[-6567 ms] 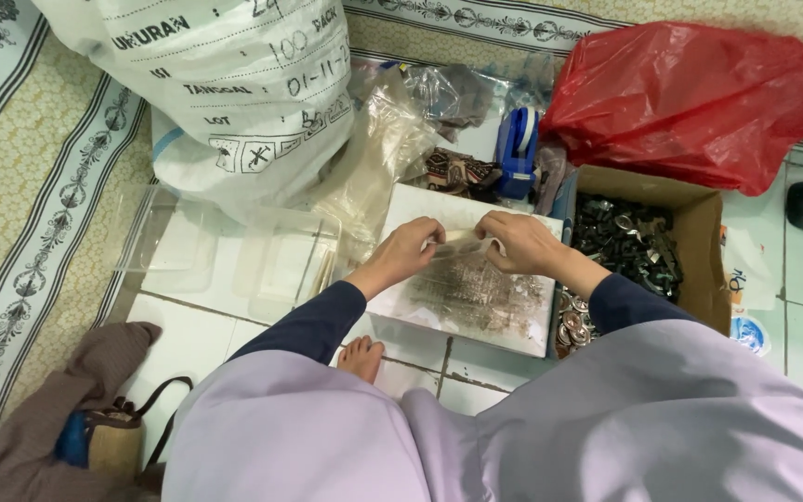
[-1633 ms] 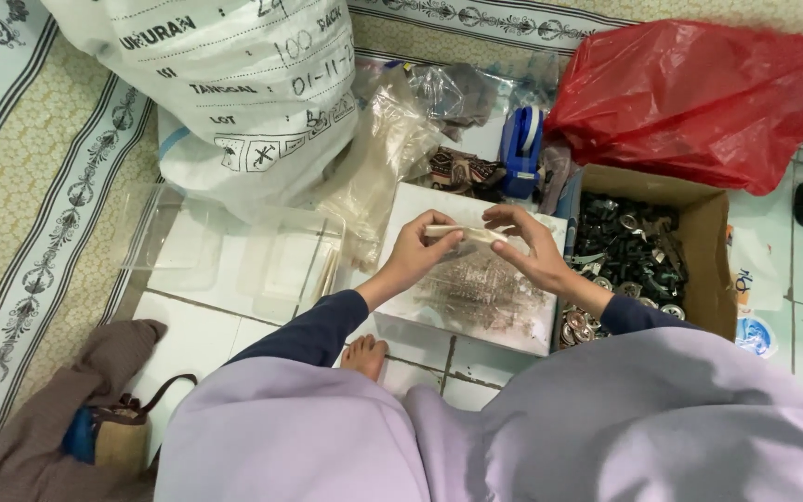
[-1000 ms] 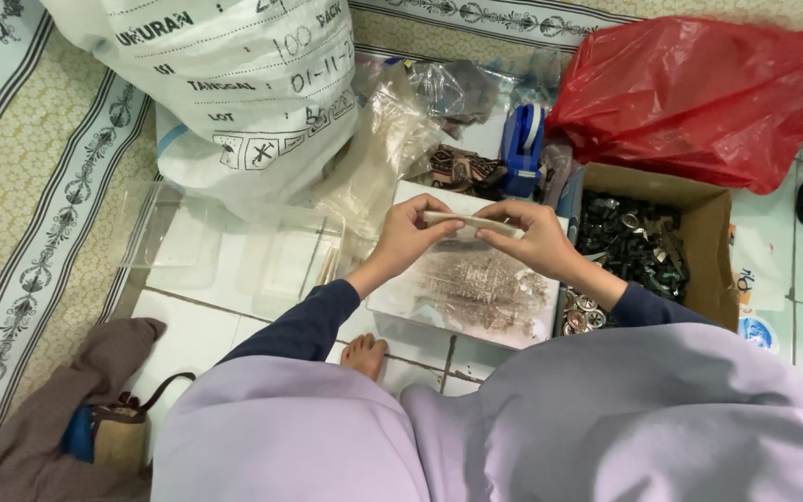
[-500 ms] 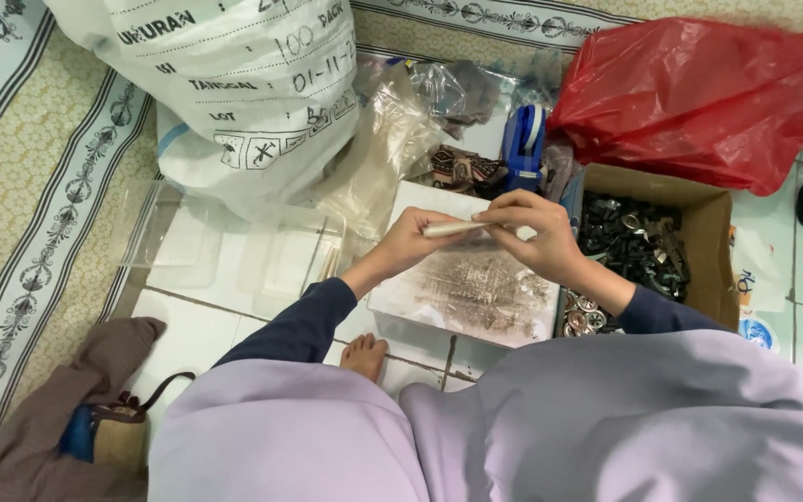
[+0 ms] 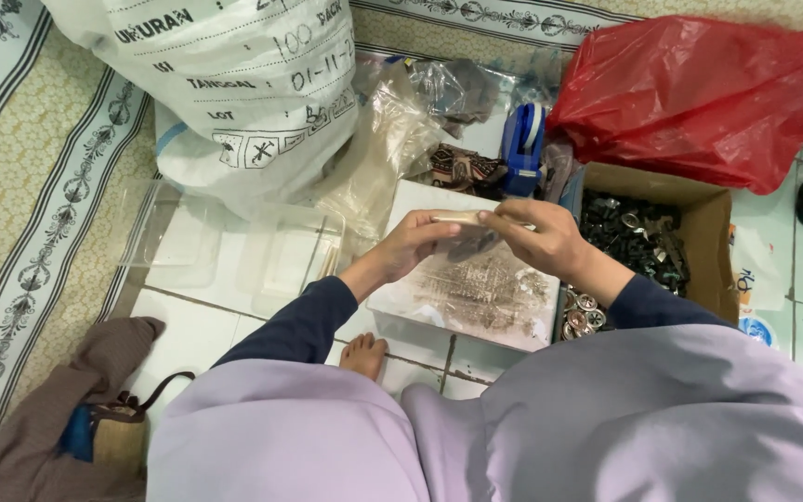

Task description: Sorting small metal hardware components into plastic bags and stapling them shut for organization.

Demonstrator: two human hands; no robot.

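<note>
A person sits on a tiled floor (image 5: 188, 325) in a pale lilac garment, seen from above, with a patterned carpet (image 5: 20, 177) running along the far left. At the lower left lies a brown cloth bag (image 5: 67, 418). Behind it, toward the top, leans a large white woven sack (image 5: 234, 84) with dark printing, and flat clear plastic sleeves (image 5: 234, 251) are spread on the tiles below it. Near the middle, a bare foot (image 5: 364, 353) pokes out from under the garment. The left hand (image 5: 415, 246) and the right hand (image 5: 536, 237) are raised together, each pinching one end of a small clear plastic bag (image 5: 467, 232) stretched between them; both hands are closed on its upper edge, and what it holds is too small to tell. The bag hangs just above a white board (image 5: 439, 316) dusted with fine dark bits. Behind the hands stands a blue tape dispenser (image 5: 522, 149). To the right sits an open cardboard box (image 5: 708, 242) of small dark metal parts, and behind that a bulging red plastic bag (image 5: 708, 93).
</note>
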